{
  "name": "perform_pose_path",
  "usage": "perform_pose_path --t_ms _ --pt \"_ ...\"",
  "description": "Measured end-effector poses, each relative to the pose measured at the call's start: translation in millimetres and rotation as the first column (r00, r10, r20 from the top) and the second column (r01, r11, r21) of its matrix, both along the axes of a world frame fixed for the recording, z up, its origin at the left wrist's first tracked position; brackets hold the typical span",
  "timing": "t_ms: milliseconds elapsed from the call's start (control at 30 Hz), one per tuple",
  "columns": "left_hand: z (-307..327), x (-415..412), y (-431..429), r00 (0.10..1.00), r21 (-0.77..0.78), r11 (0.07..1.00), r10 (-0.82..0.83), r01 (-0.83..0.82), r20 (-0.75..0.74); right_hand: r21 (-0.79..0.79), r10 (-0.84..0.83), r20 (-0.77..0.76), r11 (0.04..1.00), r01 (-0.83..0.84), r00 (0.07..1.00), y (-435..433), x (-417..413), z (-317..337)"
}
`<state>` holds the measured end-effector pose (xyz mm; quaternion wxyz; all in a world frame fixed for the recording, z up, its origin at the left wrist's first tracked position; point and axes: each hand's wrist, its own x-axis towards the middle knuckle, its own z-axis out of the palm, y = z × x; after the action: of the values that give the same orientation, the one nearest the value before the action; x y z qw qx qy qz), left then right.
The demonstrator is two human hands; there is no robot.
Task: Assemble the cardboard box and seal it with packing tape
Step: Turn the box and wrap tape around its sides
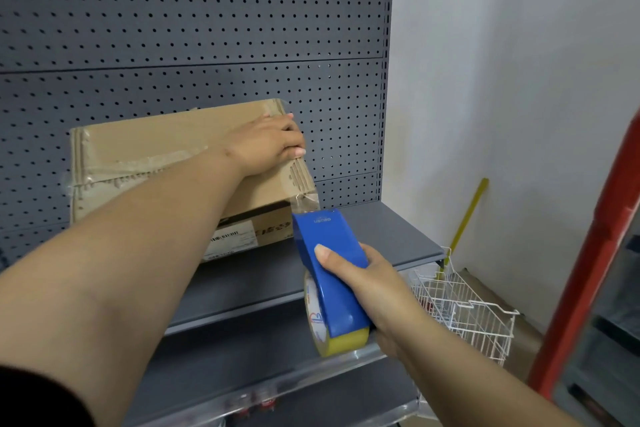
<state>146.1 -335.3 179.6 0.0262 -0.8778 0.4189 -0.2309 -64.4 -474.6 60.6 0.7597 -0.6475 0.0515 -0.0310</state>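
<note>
Two grips: left hand (pixel 273 142) curled over cardboard box (pixel 145 149) edge, right hand (pixel 379 291) around tape dispenser (pixel 334 288).

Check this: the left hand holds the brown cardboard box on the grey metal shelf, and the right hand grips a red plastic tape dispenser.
One thing is wrong: the plastic tape dispenser is blue, not red, as the head view shows. The left hand does hold the brown cardboard box on the grey metal shelf, and the right hand grips the dispenser.
</note>
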Motion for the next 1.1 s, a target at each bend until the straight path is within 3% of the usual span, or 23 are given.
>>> perform_pose_path --t_ms 100,333,467,600,700,833,1100 --pt "-1.3 1.9 0.5 1.0 -0.007 1.0 0.001 -0.001 -0.007 -0.113 -0.035 -0.006 0.993 0.034 0.999 1.2 6.4 -0.9" --pt "-1.1 -1.3 -1.1 1.0 -0.028 1.0 0.003 -0.004 -0.019 -0.046 -0.095 0.085 0.994 0.099 0.992 -0.5 24.6 2.3" --pt "-0.5 -4.0 -6.6 0.999 -0.035 0.999 0.015 -0.016 -0.032 -0.1 -0.11 0.138 0.987 0.125 0.984 -2.5 34.4 3.7" --pt "-8.1 -14.5 -16.6 0.997 0.007 0.997 -0.082 0.082 0.005 -0.184 -0.091 0.153 0.976 0.119 0.984 -10.7 39.0 13.8" --pt "-13.8 -28.4 -16.8 0.998 0.065 0.998 -0.022 0.026 -0.063 -0.236 -0.106 0.147 0.962 0.139 0.983 -12.1 43.4 22.0" --pt "-15.9 -28.8 -16.4 0.996 0.192 0.978 0.084 -0.083 0.005 -0.296 -0.123 0.202 0.938 0.18 0.972 -6.3 47.5 23.0" --pt "-19.1 -24.4 -20.5 0.996 0.178 0.98 0.092 -0.091 0.003 -0.353 -0.251 0.241 0.877 0.326 0.937 -8.1 45.4 -3.7"
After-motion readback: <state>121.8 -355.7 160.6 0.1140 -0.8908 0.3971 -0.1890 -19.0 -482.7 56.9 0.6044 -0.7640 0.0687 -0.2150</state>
